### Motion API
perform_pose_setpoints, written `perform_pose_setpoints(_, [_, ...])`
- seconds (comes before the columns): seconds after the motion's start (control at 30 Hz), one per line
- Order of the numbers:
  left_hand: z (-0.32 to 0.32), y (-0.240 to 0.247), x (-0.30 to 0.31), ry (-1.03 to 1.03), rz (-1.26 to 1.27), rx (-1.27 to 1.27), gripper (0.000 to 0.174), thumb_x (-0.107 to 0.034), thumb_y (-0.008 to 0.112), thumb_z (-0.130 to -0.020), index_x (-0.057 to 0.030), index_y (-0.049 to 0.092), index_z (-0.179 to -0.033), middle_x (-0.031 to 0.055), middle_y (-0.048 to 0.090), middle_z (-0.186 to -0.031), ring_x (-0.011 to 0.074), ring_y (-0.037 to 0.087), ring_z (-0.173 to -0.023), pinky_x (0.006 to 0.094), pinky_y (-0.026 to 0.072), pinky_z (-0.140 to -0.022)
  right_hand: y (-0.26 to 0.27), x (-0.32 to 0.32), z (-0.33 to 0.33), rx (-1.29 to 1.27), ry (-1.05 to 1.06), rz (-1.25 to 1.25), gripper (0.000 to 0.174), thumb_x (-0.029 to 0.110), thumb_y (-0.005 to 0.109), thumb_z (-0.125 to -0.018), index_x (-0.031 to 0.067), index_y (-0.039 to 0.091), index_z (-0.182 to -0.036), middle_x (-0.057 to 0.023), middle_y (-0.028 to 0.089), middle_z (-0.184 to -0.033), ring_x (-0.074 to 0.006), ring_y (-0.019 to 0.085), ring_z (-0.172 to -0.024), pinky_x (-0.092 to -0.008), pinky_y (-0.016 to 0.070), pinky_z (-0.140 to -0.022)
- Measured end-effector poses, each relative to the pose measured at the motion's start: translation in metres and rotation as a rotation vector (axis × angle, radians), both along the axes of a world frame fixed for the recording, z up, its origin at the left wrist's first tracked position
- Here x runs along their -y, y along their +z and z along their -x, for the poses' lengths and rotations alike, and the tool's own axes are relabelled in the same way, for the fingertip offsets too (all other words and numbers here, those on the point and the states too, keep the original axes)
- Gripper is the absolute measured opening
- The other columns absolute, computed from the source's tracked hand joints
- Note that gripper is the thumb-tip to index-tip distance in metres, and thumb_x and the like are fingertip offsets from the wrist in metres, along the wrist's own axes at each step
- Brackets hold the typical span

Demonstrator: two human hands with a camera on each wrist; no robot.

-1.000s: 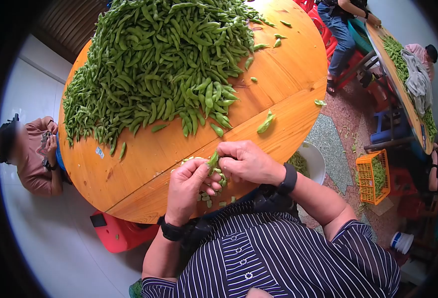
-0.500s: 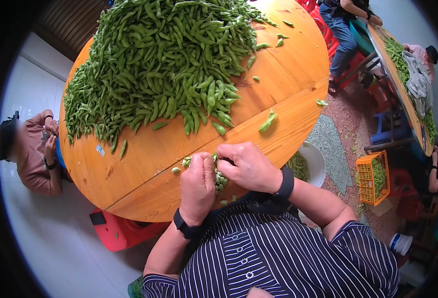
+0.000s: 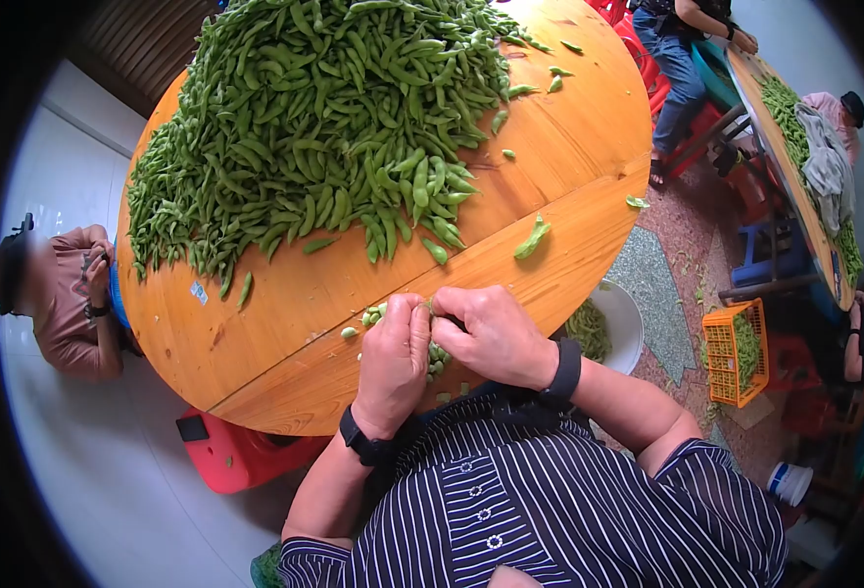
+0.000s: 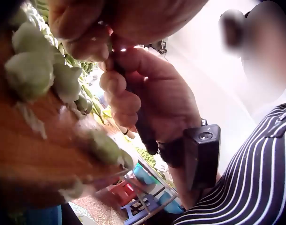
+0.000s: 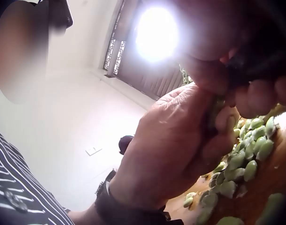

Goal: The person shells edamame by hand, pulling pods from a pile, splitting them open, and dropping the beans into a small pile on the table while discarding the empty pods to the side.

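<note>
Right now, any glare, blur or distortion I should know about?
Head: strong fisheye with black edges, the round orange wooden table usably lit; left wrist: nearest pale-green shelled beans soft, white wall washed out; right wrist: round white glare near the top, right hand in dark shadow beside it.

A dark, white-striped, short-sleeved fabric top (image 3: 608, 490) is worn, its striped front panel (image 3: 455, 505) trimmed with 4 pale, flower-shaped ornaments (image 3: 494, 542). 2 black wrist straps (image 3: 567, 368) are worn, and a black, box-shaped device (image 4: 202, 157) is mounted at the right one.
</note>
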State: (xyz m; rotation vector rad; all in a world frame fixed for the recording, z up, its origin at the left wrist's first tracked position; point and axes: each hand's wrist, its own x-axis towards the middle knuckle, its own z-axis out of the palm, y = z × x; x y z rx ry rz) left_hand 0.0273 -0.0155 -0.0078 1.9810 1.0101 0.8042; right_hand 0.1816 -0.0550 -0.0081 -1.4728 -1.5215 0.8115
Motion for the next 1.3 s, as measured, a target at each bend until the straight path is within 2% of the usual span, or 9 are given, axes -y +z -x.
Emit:
perform_pose_setpoints(0.2, [0.003,-0.004,-0.001,0.012,0.202,0.047,0.010,-0.005,0.051,-0.098,0.0024,0.055,-0.102,0.0183,0.060,-0.082,0.0285,0.061,-0.074,0.0365,0.0481,-0.069,0.004,0.002,0.004,0.098,-0.029,-0.033,0.012,0.010,0.060,-0.084,-0.0016,0.060,-0.082,-0.0227,0.060,-0.069,-0.0401,0.062,-0.064,-0.0444,0.0487,-0.056])
perform_pose_setpoints(0.5, [0.003,-0.007,-0.009,0.032,0.589,0.262,0.018,0.004,0.044,-0.090,0.0026,0.056,-0.103,0.0085,0.060,-0.084,0.0149,0.056,-0.078,0.0274,0.0480,-0.074,0.005,-0.001,0.002,0.165,-0.069,-0.090,0.009,0.009,0.060,-0.085,0.0005,0.058,-0.081,-0.0205,0.058,-0.065,-0.0394,0.061,-0.061,-0.0448,0.0478,-0.055])
perform_pose_setpoints(0.57, [0.002,-0.011,-0.008,0.034,0.328,0.172,0.020,0.008,0.046,-0.085,0.0026,0.057,-0.101,0.0097,0.061,-0.082,0.0152,0.058,-0.077,0.0271,0.0484,-0.074,0.005,0.000,0.002,0.165,-0.082,-0.079,0.008,0.008,0.060,-0.084,0.0007,0.058,-0.082,-0.0198,0.058,-0.065,-0.0389,0.061,-0.061,-0.0446,0.0478,-0.055])
perform_pose_setpoints(0.7, [0.003,-0.003,-0.008,0.074,0.277,0.042,0.022,0.010,0.047,-0.082,0.0017,0.059,-0.098,0.0118,0.063,-0.080,0.0209,0.062,-0.074,0.0302,0.0497,-0.074,0.013,-0.002,-0.020,0.198,-0.147,-0.102,0.012,0.013,0.057,-0.086,0.0024,0.057,-0.080,-0.0208,0.061,-0.064,-0.0398,0.063,-0.062,-0.0494,0.0503,-0.058])
perform_pose_setpoints(0.8, [0.003,0.003,-0.010,0.007,0.026,-0.021,0.018,0.007,0.052,-0.083,0.0003,0.061,-0.097,0.0145,0.064,-0.079,0.0286,0.064,-0.072,0.0352,0.0503,-0.071,0.018,-0.003,-0.054,0.376,-0.219,-0.051,0.013,0.014,0.057,-0.087,0.0030,0.060,-0.082,-0.0203,0.062,-0.066,-0.0388,0.064,-0.063,-0.0492,0.0513,-0.060])
perform_pose_setpoints(0.9, [0.001,0.009,-0.016,-0.107,-0.159,-0.106,0.016,0.005,0.057,-0.086,0.0004,0.063,-0.100,0.0124,0.067,-0.085,0.0252,0.065,-0.074,0.0329,0.0500,-0.069,0.015,-0.002,-0.079,0.548,-0.298,0.026,0.012,0.015,0.056,-0.087,0.0038,0.062,-0.087,-0.0207,0.064,-0.069,-0.0392,0.065,-0.066,-0.0501,0.0518,-0.062])
perform_pose_setpoints(1.03, [-0.014,0.011,-0.037,-0.123,-0.271,-0.206,0.022,-0.001,0.064,-0.084,-0.0043,0.065,-0.106,0.0127,0.063,-0.085,0.0298,0.063,-0.075,0.0370,0.0497,-0.069,0.020,0.000,-0.089,0.583,-0.400,0.088,0.018,0.013,0.055,-0.087,0.0028,0.059,-0.102,-0.0224,0.066,-0.074,-0.0411,0.066,-0.069,-0.0516,0.0516,-0.065])
perform_pose_setpoints(1.13, [-0.023,0.008,-0.052,-0.110,-0.276,-0.286,0.025,-0.004,0.067,-0.082,-0.0093,0.066,-0.107,0.0114,0.059,-0.086,0.0294,0.061,-0.078,0.0377,0.0491,-0.069,0.022,0.004,-0.080,0.552,-0.456,0.021,0.019,0.008,0.054,-0.088,0.0012,0.056,-0.105,-0.0245,0.066,-0.078,-0.0405,0.066,-0.073,-0.0495,0.0521,-0.067])
perform_pose_setpoints(1.3, [-0.022,0.009,-0.060,-0.159,-0.302,-0.419,0.025,-0.006,0.070,-0.079,-0.0099,0.067,-0.104,0.0109,0.054,-0.087,0.0302,0.059,-0.080,0.0392,0.0487,-0.069,0.016,0.009,-0.049,0.103,-0.118,-0.037,0.014,0.002,0.054,-0.088,-0.0011,0.058,-0.101,-0.0235,0.066,-0.082,-0.0404,0.066,-0.078,-0.0444,0.0528,-0.070])
